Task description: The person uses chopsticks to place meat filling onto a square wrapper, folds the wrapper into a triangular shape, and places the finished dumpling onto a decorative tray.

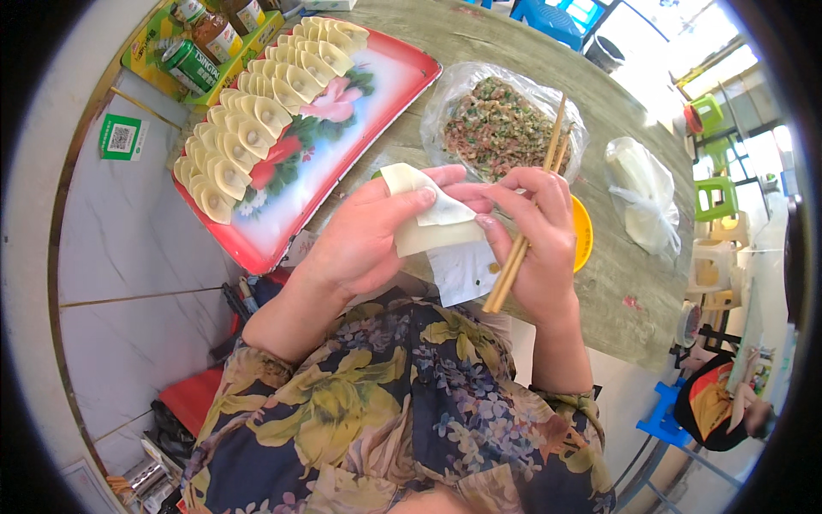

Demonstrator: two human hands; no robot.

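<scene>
A pale square dough wrapper (pixel 437 234), partly folded over, lies in my left hand (pixel 359 241), my thumb pressing on the fold. Any filling inside it is hidden. My right hand (pixel 542 238) grips a pair of wooden chopsticks (pixel 506 279) against the palm. Its thumb and fingertips are at the wrapper's right side; whether they pinch it I cannot tell. Just beyond my hands sits minced meat filling with green bits (pixel 501 125) in a clear plastic bag (pixel 440 93). To the left, folded wontons (pixel 253 119) stand in overlapping rows on a red-rimmed floral tray (pixel 420 61).
A yellow bowl (pixel 582 234) is partly behind my right hand. White paper (pixel 459 273) overhangs the table edge. A tied plastic bag (pixel 642 193) rests farther right. A box with bottles and a can (pixel 191 66) stands beyond the tray. Another person (pixel 719 401) is at far right.
</scene>
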